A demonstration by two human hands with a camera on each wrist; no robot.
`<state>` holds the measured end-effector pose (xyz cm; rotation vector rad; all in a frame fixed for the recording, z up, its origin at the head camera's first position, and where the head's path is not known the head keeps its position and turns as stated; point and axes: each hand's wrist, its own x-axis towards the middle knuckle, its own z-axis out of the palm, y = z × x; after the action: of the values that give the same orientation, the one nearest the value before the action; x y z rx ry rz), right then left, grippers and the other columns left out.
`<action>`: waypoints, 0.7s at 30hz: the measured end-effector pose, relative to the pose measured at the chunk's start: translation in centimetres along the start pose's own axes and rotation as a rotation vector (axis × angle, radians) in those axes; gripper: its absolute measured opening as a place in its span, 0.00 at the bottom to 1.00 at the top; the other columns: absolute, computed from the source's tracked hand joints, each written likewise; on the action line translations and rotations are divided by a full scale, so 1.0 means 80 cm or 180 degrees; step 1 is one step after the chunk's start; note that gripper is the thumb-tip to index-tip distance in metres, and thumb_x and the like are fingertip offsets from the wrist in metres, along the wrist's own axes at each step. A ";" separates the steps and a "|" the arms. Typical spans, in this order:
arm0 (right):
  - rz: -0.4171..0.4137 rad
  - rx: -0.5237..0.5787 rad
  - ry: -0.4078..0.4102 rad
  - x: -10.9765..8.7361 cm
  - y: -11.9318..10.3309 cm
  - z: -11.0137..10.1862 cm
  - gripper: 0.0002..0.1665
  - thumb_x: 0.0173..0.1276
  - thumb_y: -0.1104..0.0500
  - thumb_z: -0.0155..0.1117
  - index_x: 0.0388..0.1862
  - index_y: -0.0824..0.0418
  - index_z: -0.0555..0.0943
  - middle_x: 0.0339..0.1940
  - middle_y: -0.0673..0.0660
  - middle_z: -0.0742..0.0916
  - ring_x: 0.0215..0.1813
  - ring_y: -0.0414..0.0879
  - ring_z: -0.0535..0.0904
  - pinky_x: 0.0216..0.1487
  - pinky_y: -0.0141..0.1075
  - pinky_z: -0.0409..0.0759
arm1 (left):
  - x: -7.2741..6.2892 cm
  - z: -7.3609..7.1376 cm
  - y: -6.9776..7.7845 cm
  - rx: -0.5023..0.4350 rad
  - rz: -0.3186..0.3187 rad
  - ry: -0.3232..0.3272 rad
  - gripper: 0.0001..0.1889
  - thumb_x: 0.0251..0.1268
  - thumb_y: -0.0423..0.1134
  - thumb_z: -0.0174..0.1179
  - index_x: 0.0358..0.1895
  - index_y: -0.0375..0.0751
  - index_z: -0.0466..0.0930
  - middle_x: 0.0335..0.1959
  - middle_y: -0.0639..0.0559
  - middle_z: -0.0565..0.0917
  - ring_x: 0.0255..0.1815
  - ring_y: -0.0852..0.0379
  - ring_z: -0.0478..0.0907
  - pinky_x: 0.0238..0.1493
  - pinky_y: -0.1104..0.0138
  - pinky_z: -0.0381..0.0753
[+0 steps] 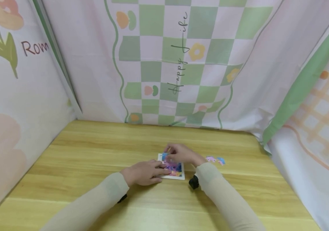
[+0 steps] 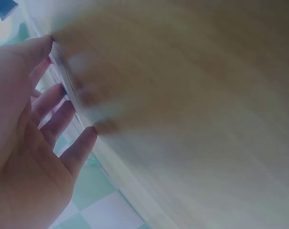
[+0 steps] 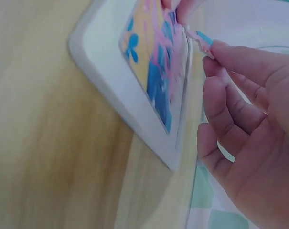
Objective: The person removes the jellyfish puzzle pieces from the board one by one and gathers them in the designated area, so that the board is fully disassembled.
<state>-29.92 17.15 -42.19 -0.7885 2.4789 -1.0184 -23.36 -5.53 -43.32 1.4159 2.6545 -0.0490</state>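
Note:
A small jigsaw puzzle in a white tray (image 1: 183, 175) lies on the table, its picture in pink, blue and yellow. My left hand (image 1: 147, 172) rests across the tray's left side with fingers spread; in the left wrist view its fingertips reach the tray's edge. Over the tray's upper part is my right hand (image 1: 181, 154). Between thumb and forefinger it pinches a small puzzle piece (image 3: 203, 44), pink and blue, at the tray's edge in the right wrist view. Left fingertips show on the picture there too. Hands hide part of the picture.
Two loose puzzle pieces, one pink (image 1: 210, 158) and one blue and pink (image 1: 220, 160), lie on the wooden table (image 1: 109, 141) beyond the right wrist. Printed curtains (image 1: 152, 70) hang behind the table and along both sides. A black wrist camera (image 1: 193, 182) sits under the right sleeve.

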 end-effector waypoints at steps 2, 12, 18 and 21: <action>0.0002 -0.0062 0.0050 -0.004 0.001 -0.004 0.11 0.75 0.58 0.62 0.53 0.58 0.78 0.39 0.54 0.86 0.40 0.48 0.83 0.40 0.41 0.83 | 0.000 -0.001 0.001 -0.0018 -0.0013 0.0005 0.27 0.80 0.53 0.47 0.78 0.62 0.61 0.76 0.54 0.65 0.74 0.52 0.62 0.69 0.57 0.68; -0.0065 -0.0216 0.0266 -0.033 0.028 -0.032 0.10 0.76 0.58 0.61 0.50 0.61 0.80 0.38 0.53 0.86 0.41 0.48 0.82 0.42 0.41 0.81 | 0.002 0.001 0.000 -0.0062 -0.0048 -0.0004 0.27 0.80 0.53 0.47 0.78 0.62 0.61 0.75 0.55 0.65 0.74 0.52 0.62 0.71 0.58 0.66; 0.0052 -0.0190 0.0317 -0.054 0.052 -0.049 0.09 0.75 0.59 0.62 0.48 0.63 0.80 0.35 0.53 0.86 0.40 0.50 0.81 0.42 0.42 0.79 | 0.002 0.000 0.001 -0.0075 -0.0070 -0.0017 0.26 0.80 0.53 0.47 0.78 0.63 0.60 0.76 0.54 0.64 0.74 0.52 0.61 0.71 0.57 0.65; 0.0126 -0.0223 0.0346 -0.064 0.061 -0.058 0.10 0.75 0.58 0.62 0.49 0.63 0.80 0.35 0.52 0.86 0.40 0.49 0.81 0.44 0.43 0.79 | 0.001 -0.001 0.002 -0.0067 -0.0074 -0.0024 0.26 0.81 0.53 0.46 0.78 0.62 0.60 0.76 0.54 0.65 0.74 0.52 0.61 0.71 0.57 0.65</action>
<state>-30.00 25.61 -42.06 -0.7197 2.6241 -0.9901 -23.27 -5.34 -43.27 1.3762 2.6575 -0.0283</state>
